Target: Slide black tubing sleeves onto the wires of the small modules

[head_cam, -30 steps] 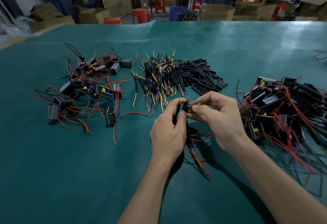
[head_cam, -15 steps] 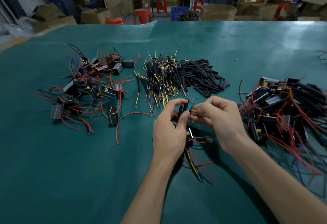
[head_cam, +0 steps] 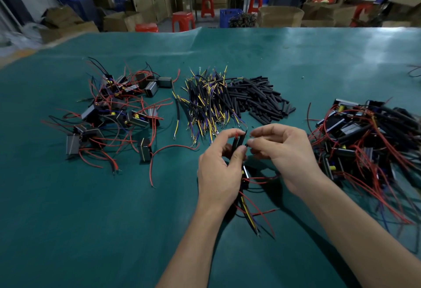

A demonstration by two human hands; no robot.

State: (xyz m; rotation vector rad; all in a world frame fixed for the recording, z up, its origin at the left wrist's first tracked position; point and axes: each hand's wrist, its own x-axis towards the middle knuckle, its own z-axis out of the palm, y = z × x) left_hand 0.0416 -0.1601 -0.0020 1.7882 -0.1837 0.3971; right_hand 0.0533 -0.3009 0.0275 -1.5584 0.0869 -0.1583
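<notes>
module mostly hidden behind left hand, perhaps gripped

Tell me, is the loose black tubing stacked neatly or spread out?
Spread out: the black tubing pieces lie in a loose heap on the green table, pointing different ways.

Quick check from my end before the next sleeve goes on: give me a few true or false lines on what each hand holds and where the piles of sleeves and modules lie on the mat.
1. The left hand grips black sleeves standing upright. True.
2. The loose sleeve pile lies at the near edge of the mat. False: it lies beyond the hands, right of the yellow-wire bundle.
3. Module piles lie on both sides of the hands. True: another lies right.
4. The right hand rests flat on the mat. False: it is raised, fingertips pinched beside the sleeves.
5. A module hangs below the left hand, with wires trailing towards the person. True.
</notes>
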